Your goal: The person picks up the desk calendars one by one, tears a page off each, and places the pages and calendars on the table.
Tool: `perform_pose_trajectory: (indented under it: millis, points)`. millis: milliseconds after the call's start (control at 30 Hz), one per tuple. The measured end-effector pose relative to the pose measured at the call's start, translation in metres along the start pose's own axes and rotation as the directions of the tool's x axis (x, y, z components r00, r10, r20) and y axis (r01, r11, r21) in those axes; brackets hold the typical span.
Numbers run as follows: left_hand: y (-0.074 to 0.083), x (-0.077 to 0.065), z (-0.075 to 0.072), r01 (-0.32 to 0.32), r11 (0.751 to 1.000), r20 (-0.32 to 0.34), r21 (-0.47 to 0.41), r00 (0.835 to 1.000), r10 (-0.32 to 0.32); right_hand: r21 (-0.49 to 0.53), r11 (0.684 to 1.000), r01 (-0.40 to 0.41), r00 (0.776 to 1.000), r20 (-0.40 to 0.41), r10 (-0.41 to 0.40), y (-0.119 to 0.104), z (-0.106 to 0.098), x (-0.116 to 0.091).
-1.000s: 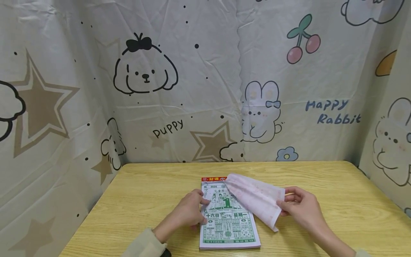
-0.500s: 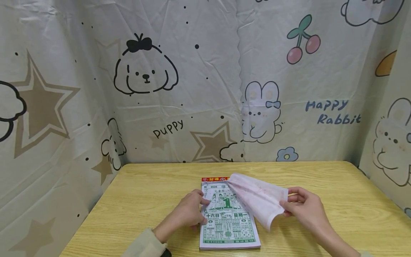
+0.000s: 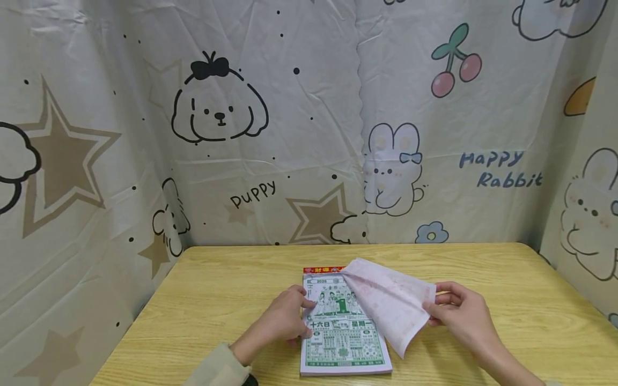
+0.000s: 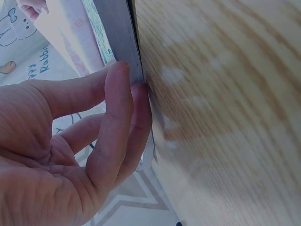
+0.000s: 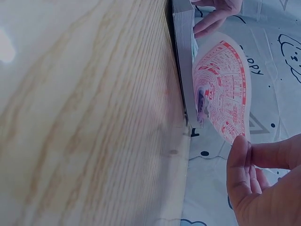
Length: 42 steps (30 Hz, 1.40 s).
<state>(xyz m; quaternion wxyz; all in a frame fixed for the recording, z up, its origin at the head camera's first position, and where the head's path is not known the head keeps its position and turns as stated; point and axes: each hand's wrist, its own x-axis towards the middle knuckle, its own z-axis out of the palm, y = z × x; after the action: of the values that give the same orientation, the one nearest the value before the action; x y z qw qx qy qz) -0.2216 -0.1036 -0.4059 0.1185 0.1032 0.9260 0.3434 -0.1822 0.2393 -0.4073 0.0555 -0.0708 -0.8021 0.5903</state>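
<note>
A thick tear-off calendar lies flat on the table, its top sheet printed in green with a large 1. Along its left edge my left hand grips the block, the fingers bent against its side in the left wrist view. My right hand pinches the free corner of a lifted calendar page between thumb and fingers. That page slants off to the right, still joined near the red top band. Red print covers its other face, seen in the right wrist view.
A wood-grain table carries the calendar. Behind and beside it hangs a pale curtain printed with puppies, rabbits, stars and cherries.
My right hand has moved slightly right with the page corner. The page has spread flatter, its lower corner swinging down. My left hand stays on the calendar's edge.
</note>
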Motion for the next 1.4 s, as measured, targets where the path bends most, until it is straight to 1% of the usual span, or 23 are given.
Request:
perform_pose_trajectory:
  millis: [233, 467, 867, 1033, 1200, 1400]
  points:
    - [-0.0005, 0.0003, 0.0001, -0.028, 1.0, -0.005, 0.006, 1.0, 0.028, 0.011, 1.0, -0.006, 1.0, 0.001, 0.006, 0.0016, -0.0018, -0.0004]
    - [-0.0023, 0.0002, 0.0011, -0.053, 0.999, -0.004, 0.0, 0.999, 0.053, -0.011, 1.0, -0.007, 1.0, -0.002, 0.007, 0.0029, -0.0037, -0.0003]
    - [-0.0024, 0.0009, 0.0017, -0.051, 0.999, -0.009, 0.006, 0.999, 0.051, 0.002, 1.0, 0.008, 1.0, -0.005, -0.008, 0.0015, -0.0052, -0.0039]
    - [-0.002, 0.0005, 0.0002, -0.042, 0.999, -0.007, -0.008, 0.999, 0.042, 0.005, 1.0, 0.016, 1.0, -0.007, -0.016, 0.0027, -0.0057, -0.0026]
    - [-0.0023, 0.0003, 0.0001, -0.036, 0.999, -0.008, -0.02, 0.999, 0.036, 0.001, 1.0, 0.002, 1.0, -0.013, -0.002, 0.0034, -0.0073, -0.0013]
    - [-0.0037, 0.0006, -0.0005, -0.051, 0.999, -0.009, 0.002, 0.999, 0.051, 0.006, 1.0, -0.006, 1.0, -0.016, 0.006, 0.0048, -0.0081, -0.0006]
